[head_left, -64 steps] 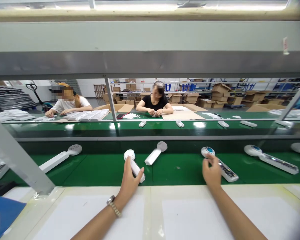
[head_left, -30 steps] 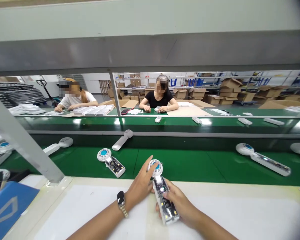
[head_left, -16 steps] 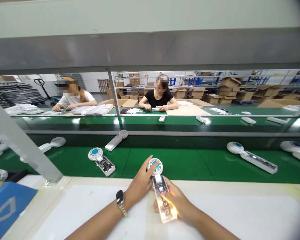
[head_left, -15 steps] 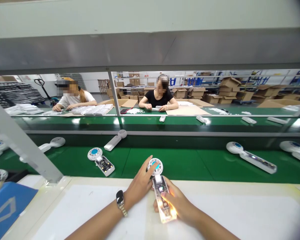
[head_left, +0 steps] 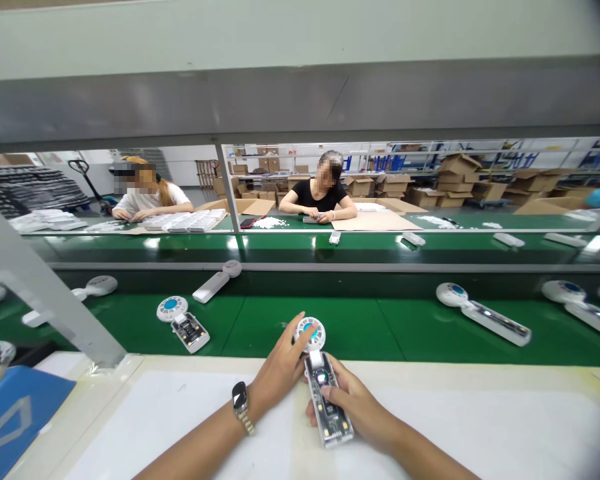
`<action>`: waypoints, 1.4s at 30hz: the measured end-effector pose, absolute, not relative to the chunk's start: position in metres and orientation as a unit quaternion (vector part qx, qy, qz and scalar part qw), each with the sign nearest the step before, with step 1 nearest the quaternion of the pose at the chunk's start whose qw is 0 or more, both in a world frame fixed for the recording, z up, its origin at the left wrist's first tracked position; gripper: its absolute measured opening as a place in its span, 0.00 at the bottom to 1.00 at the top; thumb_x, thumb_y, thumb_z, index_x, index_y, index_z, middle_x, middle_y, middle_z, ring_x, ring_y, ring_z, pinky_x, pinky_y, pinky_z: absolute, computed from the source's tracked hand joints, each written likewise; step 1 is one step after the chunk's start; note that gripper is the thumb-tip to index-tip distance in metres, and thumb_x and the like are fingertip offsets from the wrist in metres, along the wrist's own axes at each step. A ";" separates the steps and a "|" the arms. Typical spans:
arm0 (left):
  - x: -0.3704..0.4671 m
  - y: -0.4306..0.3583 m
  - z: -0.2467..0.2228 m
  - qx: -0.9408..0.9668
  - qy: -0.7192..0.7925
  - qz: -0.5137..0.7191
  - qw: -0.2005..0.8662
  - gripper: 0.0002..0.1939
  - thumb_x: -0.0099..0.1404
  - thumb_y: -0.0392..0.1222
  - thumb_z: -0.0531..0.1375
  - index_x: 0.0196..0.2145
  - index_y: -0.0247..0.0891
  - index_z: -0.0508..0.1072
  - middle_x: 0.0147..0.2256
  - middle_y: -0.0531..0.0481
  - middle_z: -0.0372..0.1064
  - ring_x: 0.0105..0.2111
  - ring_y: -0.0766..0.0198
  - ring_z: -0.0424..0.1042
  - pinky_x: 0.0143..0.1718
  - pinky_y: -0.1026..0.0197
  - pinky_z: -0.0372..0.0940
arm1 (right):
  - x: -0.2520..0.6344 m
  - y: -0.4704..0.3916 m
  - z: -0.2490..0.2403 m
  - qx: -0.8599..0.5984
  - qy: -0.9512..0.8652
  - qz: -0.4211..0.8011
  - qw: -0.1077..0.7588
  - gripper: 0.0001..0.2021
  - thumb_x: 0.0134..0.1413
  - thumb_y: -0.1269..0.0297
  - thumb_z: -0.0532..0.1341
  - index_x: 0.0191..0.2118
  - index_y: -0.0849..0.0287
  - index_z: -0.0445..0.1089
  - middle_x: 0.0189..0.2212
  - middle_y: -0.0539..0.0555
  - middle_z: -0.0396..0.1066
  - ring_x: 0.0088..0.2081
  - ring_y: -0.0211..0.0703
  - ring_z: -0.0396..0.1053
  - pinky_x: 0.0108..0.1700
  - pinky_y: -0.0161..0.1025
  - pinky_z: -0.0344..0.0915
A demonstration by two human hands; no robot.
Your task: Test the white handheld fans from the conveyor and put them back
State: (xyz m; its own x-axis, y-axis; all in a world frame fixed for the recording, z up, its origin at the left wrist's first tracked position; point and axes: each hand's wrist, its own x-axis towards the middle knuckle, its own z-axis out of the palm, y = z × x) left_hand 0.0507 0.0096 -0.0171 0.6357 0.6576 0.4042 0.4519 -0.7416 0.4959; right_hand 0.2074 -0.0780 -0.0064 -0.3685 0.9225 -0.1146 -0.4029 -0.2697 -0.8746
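A white device (head_left: 330, 420) with a round head and a transparent-looking body showing its circuit board is held above the front edge of the white worktop (head_left: 180, 413). My right hand (head_left: 363, 407) wraps round the body, thumb lying on the board. My left hand (head_left: 280, 363), with a watch on the wrist, grips the round head, a finger across its blue centre. A small light shows near the top of the board. Left of my hands, a similar device (head_left: 191, 332) with its board exposed lies on the green belt (head_left: 270, 320).
More devices lie on the belt, one at the right (head_left: 497, 323) and one back left (head_left: 213, 285). A slanted metal post (head_left: 55, 287) and a blue box (head_left: 20, 420) stand at left. Two people sit across, beyond a rail (head_left: 380, 267). A shelf hangs overhead.
The orange-white glow on the held device's body has gone out; a small light remains. Devices on the near belt have shifted left, those on the far belt right. My hands stay nearly still.
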 end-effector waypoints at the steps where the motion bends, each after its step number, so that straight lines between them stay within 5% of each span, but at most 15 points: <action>1: 0.050 0.010 -0.018 0.890 0.314 0.284 0.167 0.32 0.62 0.29 0.50 0.60 0.47 0.47 0.62 0.42 0.35 0.59 0.49 0.47 0.54 0.47 0.56 | 0.208 -0.078 -0.007 -0.317 -0.398 0.731 0.455 0.31 0.42 0.56 0.65 0.50 0.58 0.51 0.28 0.52 0.71 0.27 0.42 0.72 0.30 0.38 0.66; 20: 0.051 0.010 -0.017 0.898 0.316 0.273 0.139 0.32 0.60 0.26 0.51 0.59 0.45 0.50 0.62 0.42 0.37 0.59 0.51 0.49 0.54 0.49 0.57 | 0.213 -0.076 -0.023 -0.262 -0.412 0.740 0.463 0.29 0.45 0.60 0.66 0.51 0.56 0.52 0.34 0.55 0.70 0.36 0.45 0.72 0.33 0.39 0.66; 42: 0.053 0.007 -0.014 0.887 0.343 0.268 0.155 0.34 0.61 0.29 0.50 0.61 0.47 0.43 0.63 0.42 0.29 0.57 0.52 0.53 0.52 0.50 0.60 | 0.219 -0.065 -0.017 -0.327 -0.380 0.711 0.492 0.31 0.41 0.60 0.67 0.51 0.56 0.54 0.34 0.55 0.71 0.29 0.45 0.74 0.28 0.37 0.67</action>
